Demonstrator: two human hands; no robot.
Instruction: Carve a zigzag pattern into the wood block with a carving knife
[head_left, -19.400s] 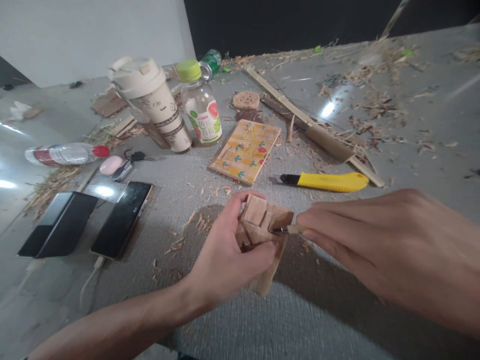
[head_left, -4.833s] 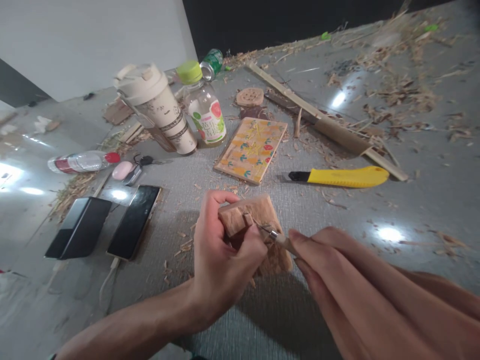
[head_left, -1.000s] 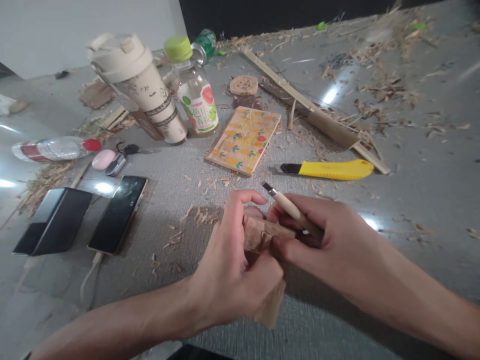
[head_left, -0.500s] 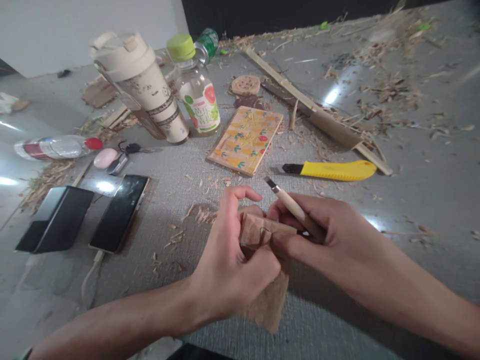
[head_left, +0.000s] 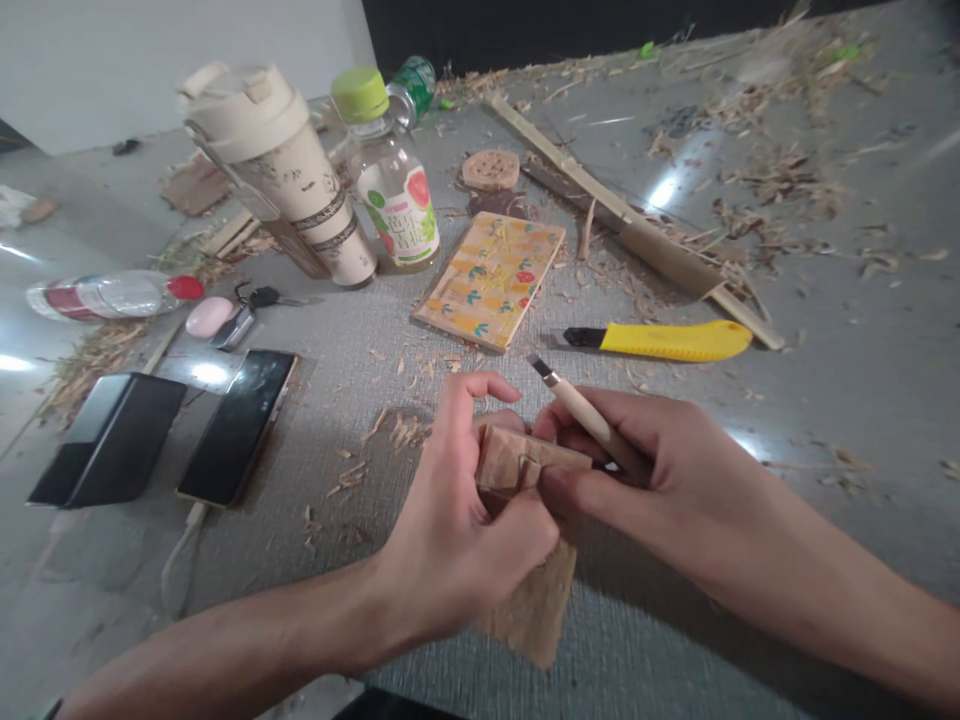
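Observation:
My left hand (head_left: 469,515) is closed around a small wooden block (head_left: 499,460), its thumb on the near side and index finger curled past the far end. A groove or small notch shows on the block's top face. The block's lower part (head_left: 532,610) extends below my left thumb. My right hand (head_left: 645,450) grips a carving chisel (head_left: 581,405) with a pale wooden handle, its metal blade pointing up and away to the left. The right thumb presses on the block's right end. Something dark shows between the right fingers, too hidden to name.
A yellow utility knife (head_left: 667,341) lies beyond my hands, beside a patterned wooden board (head_left: 491,280). Bamboo strips (head_left: 645,235) lie behind. A drink bottle (head_left: 397,200), tumbler (head_left: 300,180), phone (head_left: 240,430) and black folded object (head_left: 109,440) stand or lie left. Wood shavings (head_left: 409,430) litter the surface.

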